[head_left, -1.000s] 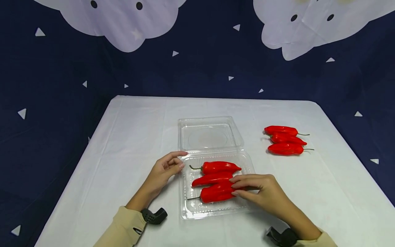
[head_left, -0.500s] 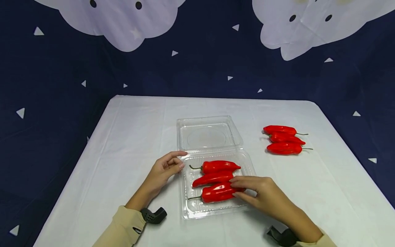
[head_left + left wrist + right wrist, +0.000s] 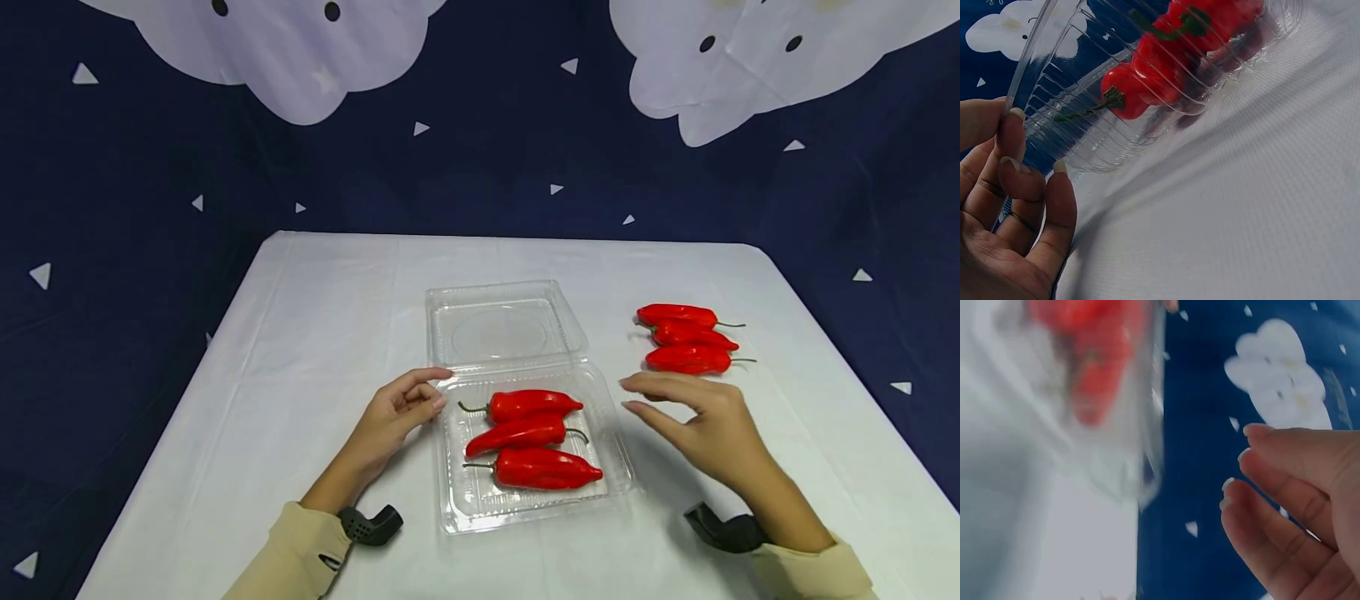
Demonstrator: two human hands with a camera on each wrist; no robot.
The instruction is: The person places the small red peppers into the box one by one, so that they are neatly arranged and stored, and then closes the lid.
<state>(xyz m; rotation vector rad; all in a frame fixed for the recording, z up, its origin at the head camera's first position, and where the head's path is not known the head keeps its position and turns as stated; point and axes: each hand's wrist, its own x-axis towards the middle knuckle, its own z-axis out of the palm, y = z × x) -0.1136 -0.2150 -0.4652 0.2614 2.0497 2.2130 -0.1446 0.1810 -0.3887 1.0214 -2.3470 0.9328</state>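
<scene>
Across the white table (image 3: 322, 333), a clear container (image 3: 521, 374) lies open, its lid (image 3: 502, 333) toward twelve o'clock.
At its nine o'clock, the left hand (image 3: 397, 418) pinches the rim (image 3: 1020, 76); at three o'clock, the right hand (image 3: 708, 425) hovers, thumb and fingers spread apart. Three red peppers (image 3: 517, 435) lie side by side inside the base (image 3: 480, 502), the middle stem toward three o'clock; three loose peppers (image 3: 690, 335) lie outside at two o'clock.
</scene>
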